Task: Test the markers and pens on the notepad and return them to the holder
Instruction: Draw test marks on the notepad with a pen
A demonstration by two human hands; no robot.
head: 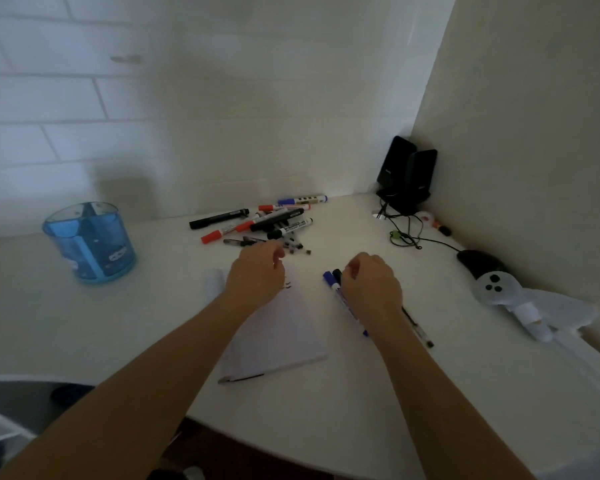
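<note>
A white notepad [278,334] lies in the middle of the desk with small scribbles at its far end. My left hand [257,271] hovers over that far end, fingers loosely curled, and I see nothing in it. Just beyond it lie thin pens [253,241] and a pile of red, black and blue markers [274,220]. My right hand [371,285] is knuckles-up over a blue marker [330,281] and a black-capped marker [337,273] to the right of the pad; its fingers curl down at them, with the grip hidden. The blue translucent holder [90,244] stands far left.
A thin pen [418,329] lies by my right wrist. Black speakers [407,174] and tangled cables [406,233] fill the back right corner. A black mouse [478,263] and a white plush toy [520,299] lie along the right wall. Another pen [243,377] rests at the notepad's near edge.
</note>
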